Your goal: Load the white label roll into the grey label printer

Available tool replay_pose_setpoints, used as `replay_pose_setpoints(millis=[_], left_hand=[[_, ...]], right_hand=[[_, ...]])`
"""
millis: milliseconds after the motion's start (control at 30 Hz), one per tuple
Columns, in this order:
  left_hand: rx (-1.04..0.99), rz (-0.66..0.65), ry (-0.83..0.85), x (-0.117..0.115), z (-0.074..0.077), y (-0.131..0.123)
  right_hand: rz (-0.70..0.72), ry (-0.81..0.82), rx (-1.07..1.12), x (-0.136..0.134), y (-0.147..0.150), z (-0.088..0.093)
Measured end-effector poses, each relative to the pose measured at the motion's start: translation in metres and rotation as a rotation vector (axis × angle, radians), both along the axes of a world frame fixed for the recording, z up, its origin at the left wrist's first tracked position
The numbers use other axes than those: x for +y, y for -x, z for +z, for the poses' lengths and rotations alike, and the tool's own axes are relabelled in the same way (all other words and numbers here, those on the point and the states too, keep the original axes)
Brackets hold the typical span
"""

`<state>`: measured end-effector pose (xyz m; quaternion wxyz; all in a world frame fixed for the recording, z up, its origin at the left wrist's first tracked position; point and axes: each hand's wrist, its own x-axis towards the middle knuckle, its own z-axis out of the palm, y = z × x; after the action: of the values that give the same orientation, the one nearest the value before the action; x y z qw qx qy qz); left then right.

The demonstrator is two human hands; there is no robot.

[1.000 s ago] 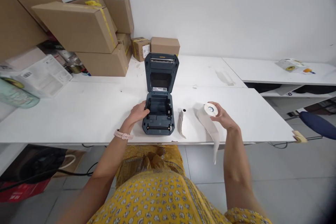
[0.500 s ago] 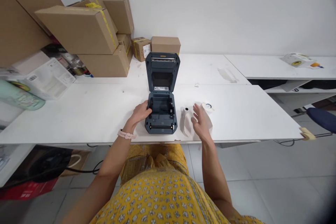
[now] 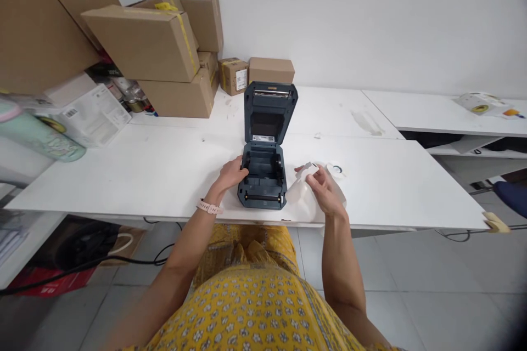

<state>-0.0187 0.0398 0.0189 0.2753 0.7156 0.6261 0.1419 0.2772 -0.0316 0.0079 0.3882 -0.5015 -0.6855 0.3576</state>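
A dark blue-grey label printer (image 3: 263, 175) stands on the white table with its lid (image 3: 269, 112) raised and its inner bay exposed. My left hand (image 3: 230, 174) grips the printer's left rim, the thumb over the edge and the other fingers along the outer side. To the right of the printer, my right hand (image 3: 323, 186) is closed around a small white paper roll (image 3: 308, 171), which is tilted. A loose strip of white paper (image 3: 300, 194) hangs below that roll. Just behind my right hand, another white roll (image 3: 335, 170) lies on the table, partly hidden.
Cardboard boxes (image 3: 144, 44) are stacked at the back left. Two smaller boxes (image 3: 272, 70) stand behind the printer. A mint-green bottle (image 3: 45, 134) lies at the far left. The table's front edge (image 3: 395, 226) runs close to my body. A white box (image 3: 480, 103) sits far right.
My right hand has closed on the white paper roll and lifted and tilted it. My left hand keeps its place on the printer. The whole view has shifted slightly.
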Motion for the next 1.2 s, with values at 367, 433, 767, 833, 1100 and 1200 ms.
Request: replay_pose_setpoints(millis=[367, 433, 767, 833, 1100, 1200], left_hand=[[-0.255, 0.222, -0.022, -0.017, -0.017, -0.006], [-0.27, 0.231, -0.056, -0.017, -0.021, -0.007], [-0.661, 0.181, -0.074, -0.012, -0.035, -0.009], [-0.683, 0.188, -0.074, -0.011, -0.037, -0.009], [-0.762, 0.218, -0.044, -0.009, -0.044, -0.01], [-0.786, 0.229, -0.026, -0.01, -0.044, -0.01]], right_hand=[[0.408, -0.179, -0.876, 0.057, 0.09, 0.051], [0.393, -0.184, -0.946, 0.055, 0.093, 0.047], [0.315, -0.257, -0.834, 0.049, 0.087, 0.024], [0.272, -0.275, -0.785, 0.046, 0.088, 0.018], [0.195, -0.272, -0.53, 0.032, 0.088, 0.01], [0.175, -0.272, -0.509, 0.029, 0.087, 0.009]])
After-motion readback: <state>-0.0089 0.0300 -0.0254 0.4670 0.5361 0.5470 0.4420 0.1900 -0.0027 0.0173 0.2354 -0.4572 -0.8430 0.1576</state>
